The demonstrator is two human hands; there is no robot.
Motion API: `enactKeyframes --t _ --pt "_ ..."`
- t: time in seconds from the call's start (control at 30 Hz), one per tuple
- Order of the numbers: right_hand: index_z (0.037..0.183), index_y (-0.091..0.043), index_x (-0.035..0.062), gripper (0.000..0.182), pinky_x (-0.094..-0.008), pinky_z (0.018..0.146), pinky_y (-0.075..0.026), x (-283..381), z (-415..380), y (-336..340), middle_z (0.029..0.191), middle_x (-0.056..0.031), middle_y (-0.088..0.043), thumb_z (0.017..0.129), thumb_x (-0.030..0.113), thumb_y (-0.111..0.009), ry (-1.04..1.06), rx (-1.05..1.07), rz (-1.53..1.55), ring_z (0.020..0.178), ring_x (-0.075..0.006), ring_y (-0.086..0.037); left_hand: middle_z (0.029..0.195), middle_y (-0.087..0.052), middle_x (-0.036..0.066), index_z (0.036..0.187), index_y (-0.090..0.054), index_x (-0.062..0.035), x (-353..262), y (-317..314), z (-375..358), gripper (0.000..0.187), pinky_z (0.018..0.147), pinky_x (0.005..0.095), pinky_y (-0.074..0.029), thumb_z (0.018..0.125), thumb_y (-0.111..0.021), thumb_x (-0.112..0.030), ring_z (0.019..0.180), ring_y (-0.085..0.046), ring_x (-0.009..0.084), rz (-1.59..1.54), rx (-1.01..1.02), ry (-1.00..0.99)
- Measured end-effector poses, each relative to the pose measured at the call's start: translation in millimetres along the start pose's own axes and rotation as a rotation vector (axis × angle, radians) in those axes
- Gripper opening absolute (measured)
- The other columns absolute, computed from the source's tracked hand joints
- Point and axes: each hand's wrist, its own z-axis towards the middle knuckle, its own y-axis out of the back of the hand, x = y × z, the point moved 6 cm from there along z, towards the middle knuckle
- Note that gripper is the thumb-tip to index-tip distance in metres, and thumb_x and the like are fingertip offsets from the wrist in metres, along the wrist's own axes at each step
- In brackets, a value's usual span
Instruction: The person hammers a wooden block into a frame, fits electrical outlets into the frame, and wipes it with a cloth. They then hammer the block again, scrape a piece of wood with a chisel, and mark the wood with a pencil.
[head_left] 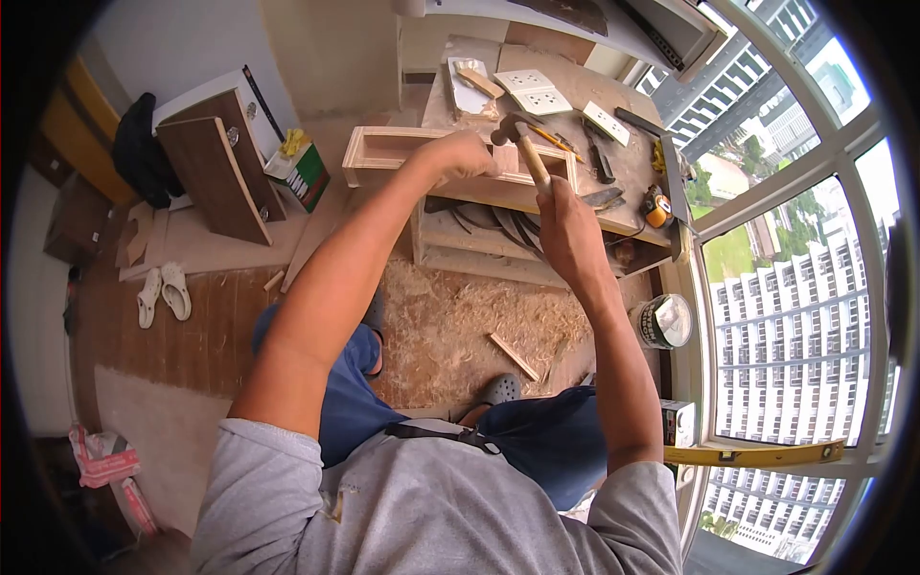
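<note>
My right hand (567,225) is closed around the wooden handle of a claw hammer (533,161), whose head is raised over the right part of a long wooden box frame (379,174). The frame lies along the near edge of the workbench (479,197). Over the frame's middle, my left hand (458,159) has its fingers drawn together beside a small wood block (505,160). Whatever those fingers pinch is hidden or too small to make out.
On the bench are socket plates (533,92), a yellow pencil (556,142), a chisel-like tool (599,158) and a tape measure (656,206). Wood shavings (431,335) and a wood strip (514,356) cover the floor. A paint bucket (664,321) and a spirit level (757,455) are by the windows.
</note>
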Motion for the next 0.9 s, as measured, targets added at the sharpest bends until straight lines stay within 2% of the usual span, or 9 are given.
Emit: enactKeyframes --t 0.03,0.1,0.2,0.3,0.4,0.5,0.73,0.8,0.9 --pt "0.112 -0.05 -0.0006 0.019 -0.0605 0.077 -0.051 2.7 -1.5 -1.9 0.09 -0.0315 -0.068 0.108 0.018 -0.05 0.0 0.001 0.0 0.089 -0.0533 -0.066 0.084 -0.068 0.011 0.091 -0.075 0.0097 -0.5 0.0 -1.0 0.037 0.078 0.0414 -0.05 0.081 -0.082 -0.025 0.082 -0.06 0.0201 0.018 0.008 0.034" --pt "0.113 -0.05 -0.0002 0.019 -0.0606 0.076 -0.051 10.5 -4.1 3.3 0.089 -0.032 -0.067 0.108 0.018 -0.051 0.008 -0.159 -0.071 0.089 -0.0536 -0.066 0.086 -0.07 0.011 0.093 -0.076 0.0095 -1.2 -0.2 -0.8 0.038 0.08 0.0408 -0.05 0.08 -0.082 -0.026 0.084 -0.062 0.0206 0.038 0.018 0.066" --pt "0.115 -0.049 -0.0002 0.019 -0.0612 0.076 -0.05 -5.0 -0.6 -10.2 0.087 -0.0319 -0.067 0.108 0.018 -0.051 -0.049 -0.071 -0.064 0.088 -0.0537 -0.066 0.089 -0.071 0.013 0.095 -0.076 0.0093 2.2 -1.6 -0.8 0.039 0.084 0.0408 -0.051 0.08 -0.083 -0.026 0.088 -0.063 0.022 0.002 0.034 0.081" --pt "0.115 -0.048 -0.0002 0.019 -0.0619 0.075 -0.05 -6.2 2.5 -4.3 0.086 -0.0319 -0.067 0.109 0.018 -0.05 -0.047 0.008 -0.096 0.087 -0.0539 -0.065 0.088 -0.071 0.014 0.089 -0.075 0.0083 1.3 -0.2 -2.4 0.035 0.083 0.0413 -0.051 0.079 -0.082 -0.024 0.086 -0.06 0.0217 -0.049 -0.003 0.09" --pt "0.113 -0.05 -0.0005 0.018 -0.0613 0.074 -0.05 -2.2 1.1 -4.5 0.087 -0.032 -0.067 0.109 0.018 -0.05 -0.018 -0.125 0.0 0.085 -0.0538 -0.065 0.086 -0.069 0.012 0.088 -0.074 0.0087 -1.3 -1.8 -2.3 0.033 0.081 0.0418 -0.05 0.078 -0.081 -0.022 0.083 -0.058 0.0216 -0.04 0.017 0.047" --pt "0.111 -0.05 -0.0007 0.018 -0.0605 0.073 -0.05 2.2 3.8 4.7 0.086 -0.0319 -0.067 0.109 0.017 -0.05 -0.037 -0.119 -0.022 0.085 -0.0538 -0.065 0.087 -0.07 0.012 0.09 -0.075 0.0092 1.1 -2.9 -0.9 0.033 0.081 0.0413 -0.05 0.076 -0.08 -0.021 0.083 -0.059 0.0219 -0.041 0.013 0.063" --pt "0.115 -0.051 -0.0011 0.02 -0.0603 0.073 -0.051 -3.9 4.9 -1.8 0.09 -0.0314 -0.069 0.109 0.018 -0.05 -0.011 -0.006 -0.146 0.085 -0.0536 -0.066 0.08 -0.067 0.011 0.083 -0.073 0.009 -1.0 -0.8 -2.6 0.031 0.078 0.0418 -0.05 0.077 -0.079 -0.021 0.079 -0.057 0.0211 -0.05 0.021 0.065" --pt "0.114 -0.051 -0.0012 0.019 -0.0607 0.073 -0.05 -5.3 5.8 1.8 0.09 -0.0319 -0.068 0.11 0.017 -0.049 -0.027 -0.074 0.041 0.084 -0.0542 -0.066 0.079 -0.067 0.012 0.082 -0.073 0.0092 0.2 -0.3 -2.7 0.032 0.078 0.042 -0.05 0.078 -0.079 -0.022 0.078 -0.057 0.0212 -0.033 0.018 0.072" --pt "0.114 -0.053 -0.0016 0.021 -0.061 0.072 -0.049 5.6 -0.6 12.4 0.087 -0.0334 -0.067 0.111 0.018 -0.048 -0.011 -0.183 -0.045 0.085 -0.0556 -0.065 0.08 -0.068 0.013 0.083 -0.072 0.0093 -2.2 -1.6 -3.6 0.033 0.078 0.0423 -0.05 0.079 -0.079 -0.022 0.077 -0.057 0.0217 -0.008 0.022 0.05"
